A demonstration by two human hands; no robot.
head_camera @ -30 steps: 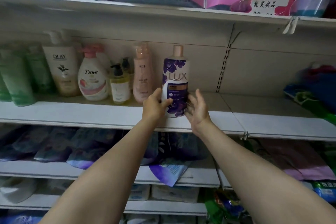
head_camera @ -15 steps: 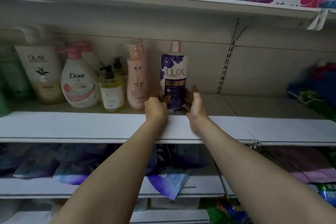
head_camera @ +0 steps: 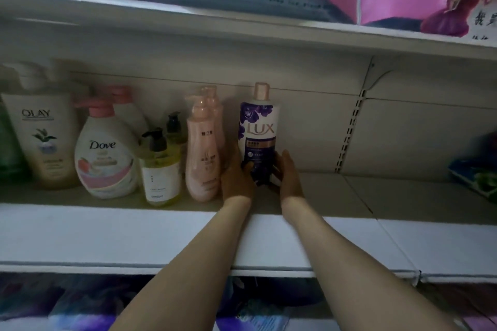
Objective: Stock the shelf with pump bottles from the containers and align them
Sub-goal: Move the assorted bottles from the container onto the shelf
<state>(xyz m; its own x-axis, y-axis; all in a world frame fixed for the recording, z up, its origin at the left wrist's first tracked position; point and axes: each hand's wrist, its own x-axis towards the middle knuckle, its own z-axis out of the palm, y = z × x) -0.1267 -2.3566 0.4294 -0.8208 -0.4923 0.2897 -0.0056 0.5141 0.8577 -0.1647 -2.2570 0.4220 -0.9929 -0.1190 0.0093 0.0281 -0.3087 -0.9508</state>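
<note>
Both hands form the grip on the LUX bottle [head_camera: 258,140]: the left hand [head_camera: 238,179] is wrapped round its lower left side with the thumb laid across the front label, and the right hand [head_camera: 287,177] is cupped against its lower right side, fingers pointing up along the wall of the bottle. No gap is seen between either palm and the plastic, so the bottle is judged to be clasped from two sides rather than merely steadied.

The bottle is held upright on the shelf [head_camera: 349,239], set well back from the front edge, with its label turned toward the aisle. Just beside the left hand, a pink pump bottle [head_camera: 203,158] is found, with a second of its kind behind it; further out on that side a small yellow pump bottle [head_camera: 161,169], a Dove bottle [head_camera: 103,161] and an Olay bottle [head_camera: 44,142] are ranged in a row. On the right hand's side, bare shelf is seen.

For the step to be done well, the base should be kept flat on the shelf while it is slid, since a tall narrow bottle held low is judged apt to tip at the cap. Its front should be brought level with the pink bottle's front and the label squared outward. The left knuckles are very close to that pink bottle, so sideways movement should be made gently, and release is best done one hand at a time.
</note>
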